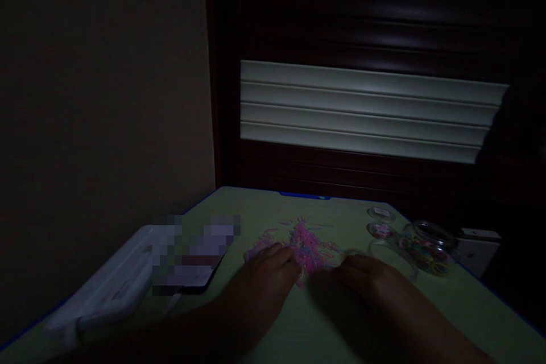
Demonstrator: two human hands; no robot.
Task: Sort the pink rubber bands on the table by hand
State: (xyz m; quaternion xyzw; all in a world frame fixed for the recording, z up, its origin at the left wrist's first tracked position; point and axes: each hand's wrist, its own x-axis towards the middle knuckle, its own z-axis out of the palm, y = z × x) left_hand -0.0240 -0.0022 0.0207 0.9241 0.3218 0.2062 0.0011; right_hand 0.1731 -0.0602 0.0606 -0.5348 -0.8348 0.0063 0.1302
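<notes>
Pink rubber-band pile [305,247]: sm. gap to R, then glass jar [426,251]; blurred item [191,253], white tray [106,278] block L.

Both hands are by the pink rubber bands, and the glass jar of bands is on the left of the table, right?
Not quite: the head view shows the glass jar on the right of the table, not the left. The left hand and right hand are by the pink rubber bands.

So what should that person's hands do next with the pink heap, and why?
Probably the right hand should pinch a small bunch from the heap of small pink rubber bands, because the bands lie tangled together and both it and the left hand are already at the heap's edges.
</notes>
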